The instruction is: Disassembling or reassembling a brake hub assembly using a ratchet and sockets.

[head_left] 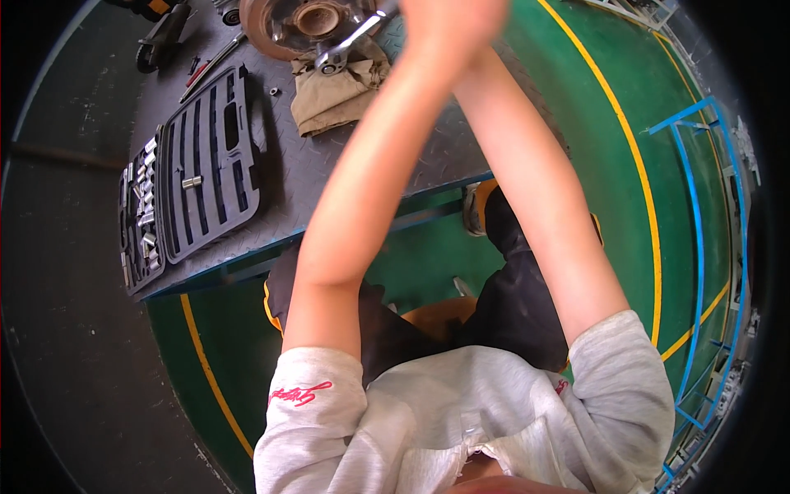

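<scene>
My left hand (451, 29) is blurred at the top edge, its fingers cut off or unclear. My right forearm rises behind it, and that hand is hidden at the crossing. A chrome wrench (359, 37) runs from its round socket end (329, 66) up toward my hands; whether either grips it cannot be seen. The socket end is by the lower edge of a rusty disc hub (271, 29), above a folded brown cloth (327, 111).
A dark checkered-steel table (292, 181) holds an open socket case (206, 165), a small loose metal piece (275, 91), long tools (210, 66) and wheeled black parts (160, 41). A blue metal frame (699, 239) stands at the right on green floor with yellow lines.
</scene>
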{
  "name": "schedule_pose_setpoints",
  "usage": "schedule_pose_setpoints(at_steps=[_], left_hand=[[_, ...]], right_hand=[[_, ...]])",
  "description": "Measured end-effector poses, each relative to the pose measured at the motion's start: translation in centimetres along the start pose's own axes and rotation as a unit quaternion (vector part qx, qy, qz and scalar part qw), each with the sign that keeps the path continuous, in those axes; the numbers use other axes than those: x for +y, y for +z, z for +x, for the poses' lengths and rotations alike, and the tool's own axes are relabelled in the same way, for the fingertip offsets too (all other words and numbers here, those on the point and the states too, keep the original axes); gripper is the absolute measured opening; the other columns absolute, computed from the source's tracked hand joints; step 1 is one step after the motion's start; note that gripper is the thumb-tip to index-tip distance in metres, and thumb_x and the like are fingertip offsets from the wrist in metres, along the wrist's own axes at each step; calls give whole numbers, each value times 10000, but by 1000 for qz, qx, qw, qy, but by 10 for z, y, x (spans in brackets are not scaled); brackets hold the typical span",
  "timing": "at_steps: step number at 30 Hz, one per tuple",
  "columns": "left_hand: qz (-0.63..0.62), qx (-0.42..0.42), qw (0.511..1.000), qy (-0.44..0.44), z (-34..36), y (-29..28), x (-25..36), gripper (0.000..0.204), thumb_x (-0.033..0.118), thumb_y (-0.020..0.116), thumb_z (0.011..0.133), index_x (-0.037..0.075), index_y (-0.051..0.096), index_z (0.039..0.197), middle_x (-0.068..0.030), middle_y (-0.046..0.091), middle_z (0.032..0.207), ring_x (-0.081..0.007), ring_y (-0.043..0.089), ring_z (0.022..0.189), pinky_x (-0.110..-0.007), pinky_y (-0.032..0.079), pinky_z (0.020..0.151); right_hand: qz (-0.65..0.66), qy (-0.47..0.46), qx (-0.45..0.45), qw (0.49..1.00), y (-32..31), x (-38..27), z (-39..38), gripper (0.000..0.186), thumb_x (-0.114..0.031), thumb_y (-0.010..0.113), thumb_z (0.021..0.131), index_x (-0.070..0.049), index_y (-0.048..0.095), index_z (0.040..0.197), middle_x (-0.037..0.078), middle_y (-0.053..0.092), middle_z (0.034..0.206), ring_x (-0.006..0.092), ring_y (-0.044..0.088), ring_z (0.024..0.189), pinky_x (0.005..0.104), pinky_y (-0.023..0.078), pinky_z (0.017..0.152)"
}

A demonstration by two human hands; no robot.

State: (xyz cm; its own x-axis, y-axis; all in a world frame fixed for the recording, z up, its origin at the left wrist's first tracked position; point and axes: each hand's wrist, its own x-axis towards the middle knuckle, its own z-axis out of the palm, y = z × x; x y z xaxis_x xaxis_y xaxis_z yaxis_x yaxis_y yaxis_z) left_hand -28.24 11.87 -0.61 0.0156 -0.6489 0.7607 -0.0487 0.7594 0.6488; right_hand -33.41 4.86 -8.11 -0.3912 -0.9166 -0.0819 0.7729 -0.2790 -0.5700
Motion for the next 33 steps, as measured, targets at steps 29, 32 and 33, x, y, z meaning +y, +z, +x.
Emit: schedule_pose_setpoints(at_steps=[29,32,33], left_hand=[[-153,151,976,-17,84,-127,-4,424,415,588,912,57,618,1139,-40,618,959,-127,564,893,-333,445,806],[-90,-22,994,-64,65,-69,-9,499,349,555,959,-1,548,1314,-98,636,1135,-174,584,1039,-315,437,942],[-3,-65,998,-11,56,-48,-14,526,331,541,974,-16,521,1370,-114,634,1195,-189,584,1073,-305,429,969]], right_hand=[[-226,-129,-265,929,112,-40,-40,616,-572,488,969,-39,601,1256,97,669,1176,171,626,1091,297,440,973],[-139,35,-252,957,93,-43,-24,617,-644,433,948,-69,613,1078,58,647,927,196,619,817,376,498,791],[-54,23,-264,963,84,-47,-15,632,-651,373,954,-70,602,1053,70,642,904,219,615,803,384,498,772]])
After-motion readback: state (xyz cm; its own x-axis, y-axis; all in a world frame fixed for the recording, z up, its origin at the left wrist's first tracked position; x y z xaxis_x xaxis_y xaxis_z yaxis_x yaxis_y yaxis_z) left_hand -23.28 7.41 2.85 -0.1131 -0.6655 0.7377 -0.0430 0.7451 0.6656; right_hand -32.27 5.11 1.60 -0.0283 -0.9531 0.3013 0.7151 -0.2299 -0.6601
